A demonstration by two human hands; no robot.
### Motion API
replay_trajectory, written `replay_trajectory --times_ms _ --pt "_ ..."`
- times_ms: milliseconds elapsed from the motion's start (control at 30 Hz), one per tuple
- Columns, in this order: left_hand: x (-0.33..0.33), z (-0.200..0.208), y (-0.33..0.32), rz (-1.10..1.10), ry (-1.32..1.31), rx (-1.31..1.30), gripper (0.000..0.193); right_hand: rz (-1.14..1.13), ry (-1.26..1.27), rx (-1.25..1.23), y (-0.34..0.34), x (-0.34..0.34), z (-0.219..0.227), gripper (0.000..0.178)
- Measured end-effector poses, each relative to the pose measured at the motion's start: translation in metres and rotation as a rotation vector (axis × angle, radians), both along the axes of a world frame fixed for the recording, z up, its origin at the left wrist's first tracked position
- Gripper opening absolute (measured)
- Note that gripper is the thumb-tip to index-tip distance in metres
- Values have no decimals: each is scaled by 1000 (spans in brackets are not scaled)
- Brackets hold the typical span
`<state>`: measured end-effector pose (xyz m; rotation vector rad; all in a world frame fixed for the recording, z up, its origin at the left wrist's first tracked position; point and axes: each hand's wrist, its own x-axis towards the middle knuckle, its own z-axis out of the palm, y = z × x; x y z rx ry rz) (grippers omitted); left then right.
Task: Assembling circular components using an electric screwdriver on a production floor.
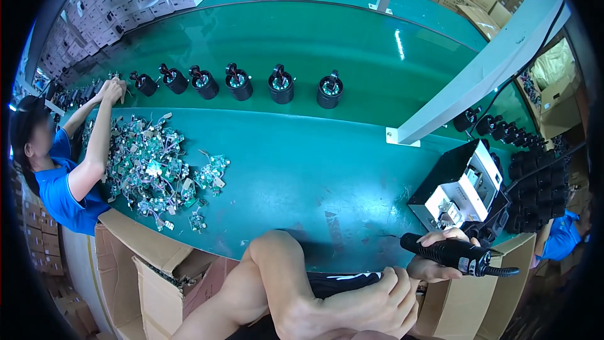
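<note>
White post blocks part of the tabletop. Open box has some parts in it. Right hand's fingers wrap the driver nearby; left hand's curled, can't tell if gripping.

Left hand, right hand: bare. Left forearm: bare. Black garment just beside left hand; white marking along edge.
</note>
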<state>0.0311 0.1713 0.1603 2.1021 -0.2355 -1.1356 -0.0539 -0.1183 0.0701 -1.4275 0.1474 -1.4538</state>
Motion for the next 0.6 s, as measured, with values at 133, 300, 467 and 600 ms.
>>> replay_trajectory --times_ms 133,300,467,600 --pt "0 -2 -2 12 11 7 59 -11 20 -25 -1 -2 2 76" --pt "-3 -5 -1 24 24 17 57 -15 43 -15 0 -5 0 79" --pt "-1 -7 -5 31 38 23 55 -22 48 -22 -1 -5 -1 81" --pt "-1 -7 -2 45 47 31 54 -32 48 -23 1 -2 0 81"
